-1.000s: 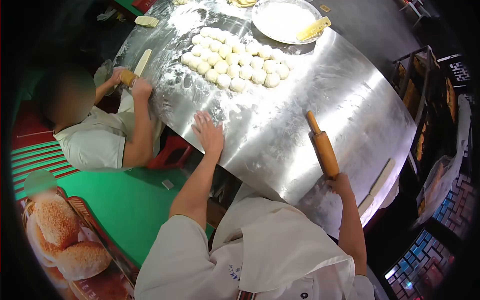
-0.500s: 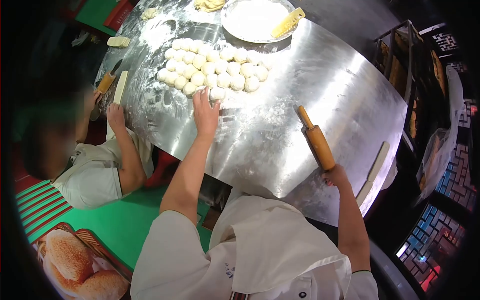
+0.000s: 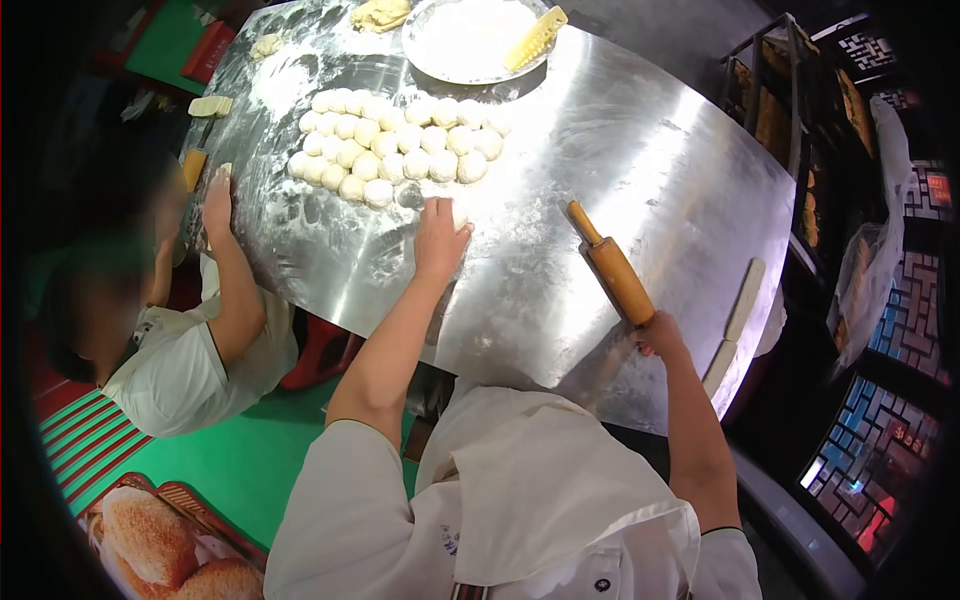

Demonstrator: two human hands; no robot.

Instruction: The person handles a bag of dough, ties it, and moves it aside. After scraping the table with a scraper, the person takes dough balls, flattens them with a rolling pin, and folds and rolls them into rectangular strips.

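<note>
My left hand (image 3: 440,240) is curled over a dough ball (image 3: 459,213) on the floured steel table, just in front of the rows. Most of that ball is hidden behind my fingers. Several round, pale dough balls (image 3: 385,142) sit close together beyond it, dusted with flour. My right hand (image 3: 660,336) grips the near handle of a wooden rolling pin (image 3: 622,280). The pin points away from me and to the left, over the right part of the table.
A wide bowl of flour (image 3: 465,35) with a yellow scraper (image 3: 536,38) stands at the table's far side. Long pale strips (image 3: 744,300) lie along the right edge. At left a co-worker's hand (image 3: 217,205) touches dough near a wooden-handled tool (image 3: 194,170). Racks (image 3: 765,110) stand at right.
My left hand has drawn the nearest dough ball away from the rows toward me, leaving a bare dark spot. The rolling pin stays in my right hand. The co-worker's hand has moved forward.
</note>
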